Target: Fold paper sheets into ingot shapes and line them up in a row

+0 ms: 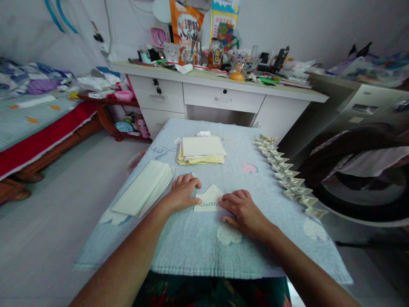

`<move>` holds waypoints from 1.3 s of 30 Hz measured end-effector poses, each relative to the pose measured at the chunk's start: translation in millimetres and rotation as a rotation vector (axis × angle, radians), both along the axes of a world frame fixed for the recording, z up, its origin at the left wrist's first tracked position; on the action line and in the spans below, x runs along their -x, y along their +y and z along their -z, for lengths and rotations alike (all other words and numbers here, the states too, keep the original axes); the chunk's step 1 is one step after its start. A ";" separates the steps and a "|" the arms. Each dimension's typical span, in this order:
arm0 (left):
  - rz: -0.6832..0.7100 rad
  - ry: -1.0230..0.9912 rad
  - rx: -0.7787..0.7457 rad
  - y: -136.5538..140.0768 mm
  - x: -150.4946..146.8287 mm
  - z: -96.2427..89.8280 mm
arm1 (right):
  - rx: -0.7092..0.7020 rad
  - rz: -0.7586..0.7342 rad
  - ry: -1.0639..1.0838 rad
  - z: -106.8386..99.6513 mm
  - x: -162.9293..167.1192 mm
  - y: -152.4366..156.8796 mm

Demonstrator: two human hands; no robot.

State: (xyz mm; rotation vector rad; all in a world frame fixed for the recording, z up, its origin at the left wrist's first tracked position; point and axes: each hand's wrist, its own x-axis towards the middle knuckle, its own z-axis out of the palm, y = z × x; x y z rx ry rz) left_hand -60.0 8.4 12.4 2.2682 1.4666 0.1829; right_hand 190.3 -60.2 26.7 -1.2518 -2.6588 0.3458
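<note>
A small folded paper [209,201] lies on the cloth-covered table before me. Its top comes to a point in the middle, and a line of print runs along its lower strip, too small to read. My left hand [183,192] is at its left end, thumb against the edge and fingers curved apart from the thumb. At the right end, my right hand [244,213] has its fingertips on the paper, gripping that corner. Its fingers hide the corner. A stack of cream and yellow paper sheets [203,147] sits farther back. Left of my left hand lies a pile of long folded papers [140,187].
A row of folded paper pieces [287,175] runs along the table's [191,251] right side. Behind stands a white desk [223,94] crowded with jars and bags. A washing machine [361,170] is at the right, a bed [38,123] at the left.
</note>
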 end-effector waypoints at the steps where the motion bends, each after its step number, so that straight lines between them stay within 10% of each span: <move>1: 0.000 0.003 0.002 -0.1 -0.1 -0.2 | 0.000 0.006 0.000 0.2 -2.7 -0.9; 21: 0.035 -0.009 0.048 1.2 3.6 -5.2 | -0.035 0.114 0.062 1.7 -36.4 -8.9; 39: 0.043 -0.059 -0.007 1.0 1.0 -2.4 | -0.005 0.423 0.095 22.8 25.4 36.4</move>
